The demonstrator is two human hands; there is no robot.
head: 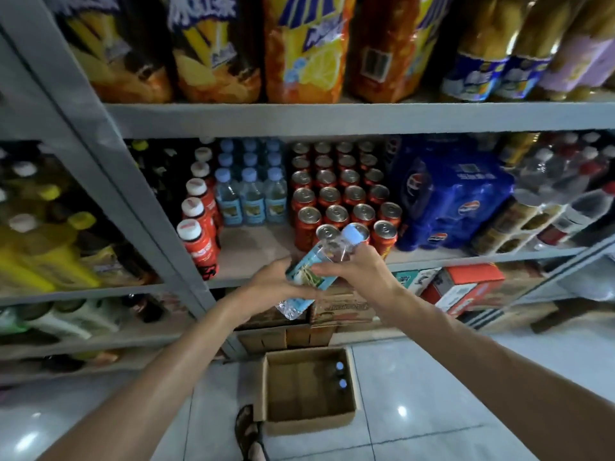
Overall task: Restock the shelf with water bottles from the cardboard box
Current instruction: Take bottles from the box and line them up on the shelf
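Left hand (pixel 271 286) and right hand (pixel 361 271) both curled round a tilted clear plastic water bottle with pale blue cap and blue label (pixel 311 276), held just before the grey metal shelf (pixel 253 251), near red drink cans (pixel 346 201). Below, on the floor, an open brown cardboard box (pixel 268 390) holding two blue-capped bottles (pixel 339 366).

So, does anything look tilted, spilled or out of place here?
Nothing looks spilled or damaged. Only the water bottle is askew: the left hand and right hand hold it tilted, cap to the upper right, in front of the cans, not yet standing on the shelf.
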